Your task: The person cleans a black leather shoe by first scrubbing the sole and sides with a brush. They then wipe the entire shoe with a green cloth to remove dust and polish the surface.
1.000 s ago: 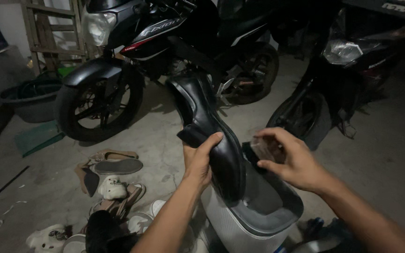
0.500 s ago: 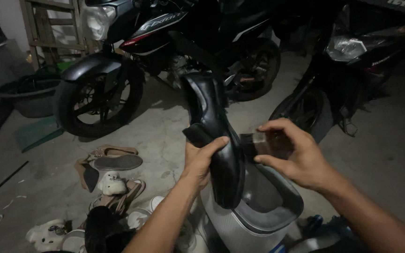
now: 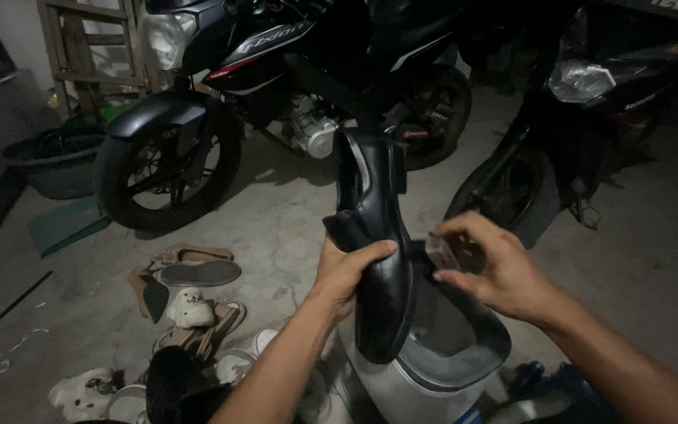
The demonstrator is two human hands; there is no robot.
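Here, left hand (image 3: pixel 345 271) clamps the glossy black leather dress shoe (image 3: pixel 378 251) at mid-body, toe pointing down over the white round bin with grey rim (image 3: pixel 464 357). Right hand (image 3: pixel 496 271), just right of the shoe, pinches a small dark brush (image 3: pixel 442 253) touching it. Black motorcycle (image 3: pixel 221 102) behind the shoe; scattered sandals (image 3: pixel 194 271) left of it on the concrete floor (image 3: pixel 276 228).

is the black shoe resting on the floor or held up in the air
Held up. The left hand grips the black shoe around its middle, above the grey bin, toe pointing down toward the person; the right hand holds a small brush beside it.
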